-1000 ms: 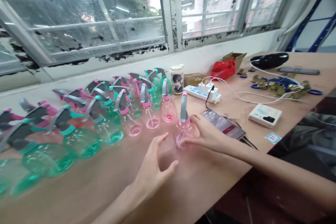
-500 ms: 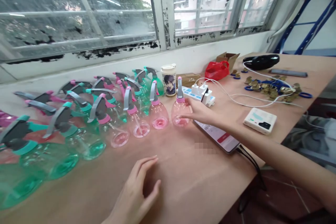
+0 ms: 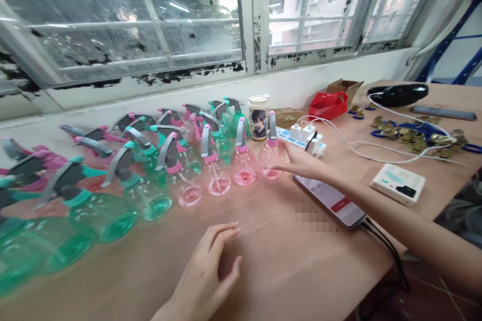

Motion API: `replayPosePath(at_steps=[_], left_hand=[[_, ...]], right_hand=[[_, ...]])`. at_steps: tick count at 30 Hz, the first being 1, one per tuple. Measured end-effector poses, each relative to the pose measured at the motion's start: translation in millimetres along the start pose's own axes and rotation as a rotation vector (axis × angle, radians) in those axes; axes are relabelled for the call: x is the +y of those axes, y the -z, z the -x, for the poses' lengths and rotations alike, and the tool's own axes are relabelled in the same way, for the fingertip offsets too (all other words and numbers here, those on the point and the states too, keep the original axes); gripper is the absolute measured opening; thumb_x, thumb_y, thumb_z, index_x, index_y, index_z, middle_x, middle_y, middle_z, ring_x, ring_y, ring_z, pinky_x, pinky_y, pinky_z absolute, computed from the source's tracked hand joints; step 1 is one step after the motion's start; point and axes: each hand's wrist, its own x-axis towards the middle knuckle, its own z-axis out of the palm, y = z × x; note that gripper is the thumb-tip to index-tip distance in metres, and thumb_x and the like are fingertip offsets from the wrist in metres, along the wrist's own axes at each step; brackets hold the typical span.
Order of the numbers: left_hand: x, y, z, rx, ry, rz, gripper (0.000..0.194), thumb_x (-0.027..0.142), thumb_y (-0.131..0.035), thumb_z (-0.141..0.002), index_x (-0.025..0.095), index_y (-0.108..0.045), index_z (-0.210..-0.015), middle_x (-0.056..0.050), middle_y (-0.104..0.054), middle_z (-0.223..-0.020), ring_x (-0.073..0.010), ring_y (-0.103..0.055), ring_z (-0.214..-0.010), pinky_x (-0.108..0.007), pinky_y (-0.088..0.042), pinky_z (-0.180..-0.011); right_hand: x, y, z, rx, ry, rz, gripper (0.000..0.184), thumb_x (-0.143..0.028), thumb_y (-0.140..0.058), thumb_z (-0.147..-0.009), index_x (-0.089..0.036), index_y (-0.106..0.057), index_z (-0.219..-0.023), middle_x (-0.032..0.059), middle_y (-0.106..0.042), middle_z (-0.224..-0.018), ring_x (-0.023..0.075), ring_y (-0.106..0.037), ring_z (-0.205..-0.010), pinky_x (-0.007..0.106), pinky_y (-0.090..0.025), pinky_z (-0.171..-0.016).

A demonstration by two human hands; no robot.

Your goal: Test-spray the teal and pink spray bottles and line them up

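My right hand (image 3: pixel 299 160) is wrapped round the side of a pink spray bottle (image 3: pixel 271 163), which stands upright at the right end of the front row. Its grey trigger head with a pink collar points upward. Beside it stands another pink spray bottle (image 3: pixel 245 166), and to the left are several more pink and green ones, such as a green spray bottle (image 3: pixel 148 200). My left hand (image 3: pixel 211 266) hovers over or rests on the table (image 3: pixel 286 271), fingers loosely curled and apart from the thumb, holding nothing.
Behind the bottles stands a printed cup (image 3: pixel 259 119). A power strip (image 3: pixel 318 148) with chargers, a red plastic bag (image 3: pixel 328 105) and a cardboard box (image 3: pixel 348 89) sit farther right. A phone (image 3: pixel 331 200) with cables and a white box-shaped device (image 3: pixel 398 184) lie near my right arm.
The camera view has turned slightly left, so everything appears shifted to the right. My right hand stays at the same pink spray bottle, and my left hand keeps its loose pose.
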Motion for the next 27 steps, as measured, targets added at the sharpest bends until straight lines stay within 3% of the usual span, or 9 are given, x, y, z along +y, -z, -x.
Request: replayPosePath(at_steps=[4,8,11,14,19,23,27], left_hand=[[-1,23.2,23,0.061,0.032,-0.03,0.036,0.017,-0.049,-0.088,0.029,-0.044,-0.121,-0.009,-0.06,-0.119,-0.024,-0.064,-0.11,-0.042,-0.057,-0.09],[-7,56.7,66,0.103,0.133,-0.068,0.034,0.016,-0.049,-0.089,0.028,-0.048,-0.121,-0.008,-0.061,-0.119,-0.0225,-0.063,-0.11,-0.041,-0.055,-0.092],[-18,83.0,106,0.144,0.257,-0.08,0.028,0.018,-0.049,-0.09,0.026,-0.054,-0.115,-0.007,-0.063,-0.116,-0.0217,-0.064,-0.108,-0.039,-0.055,-0.092],[-34,106.8,147,0.251,0.432,-0.066,0.02,0.025,-0.05,-0.09,0.024,-0.059,-0.108,-0.007,-0.068,-0.109,-0.0228,-0.066,-0.104,-0.041,-0.055,-0.09],[-59,146.6,204,0.506,0.877,0.079,0.028,0.041,-0.058,-0.083,0.02,-0.063,-0.1,-0.009,-0.071,-0.103,-0.0271,-0.07,-0.094,-0.043,-0.059,-0.08],[-82,181.3,236,0.68,0.987,0.014,0.029,0.038,-0.057,-0.081,0.016,-0.061,-0.1,-0.01,-0.071,-0.103,-0.0243,-0.071,-0.091,-0.041,-0.058,-0.083],[-117,220.3,255,0.811,1.043,-0.104,0.028,0.028,-0.062,-0.08,0.014,-0.06,-0.104,-0.012,-0.07,-0.107,-0.0244,-0.068,-0.101,-0.039,-0.052,-0.094]], right_hand=[[-26,6,30,0.131,-0.077,0.143,0.083,-0.065,-0.061,-0.08,-0.016,-0.037,-0.143,0.0212,-0.053,-0.139,0.0408,-0.049,-0.128,0.056,-0.042,-0.103],[-68,-2,71,0.266,-0.157,0.24,0.077,-0.068,-0.049,-0.085,-0.016,-0.041,-0.142,0.0219,-0.058,-0.132,0.0432,-0.055,-0.121,0.059,-0.047,-0.095],[-105,-21,82,0.203,-0.042,0.178,0.073,-0.07,-0.049,-0.084,-0.022,-0.046,-0.138,0.0182,-0.06,-0.13,0.0399,-0.058,-0.117,0.057,-0.05,-0.093],[-149,-50,74,0.077,0.132,0.045,0.061,-0.067,-0.051,-0.085,-0.025,-0.053,-0.129,0.0131,-0.065,-0.123,0.0365,-0.063,-0.109,0.056,-0.053,-0.09],[-221,-109,52,-0.159,0.386,-0.172,0.045,-0.054,-0.054,-0.089,-0.028,-0.054,-0.125,0.0092,-0.064,-0.127,0.0329,-0.061,-0.116,0.053,-0.051,-0.096],[-271,-160,41,-0.375,0.526,-0.343,0.042,-0.048,-0.055,-0.092,-0.028,-0.052,-0.129,0.0097,-0.061,-0.131,0.0303,-0.058,-0.121,0.053,-0.047,-0.101],[-324,-207,31,-0.477,0.643,-0.469,0.04,-0.042,-0.057,-0.092,-0.027,-0.052,-0.128,0.0106,-0.06,-0.131,0.0281,-0.058,-0.121,0.051,-0.047,-0.102]])
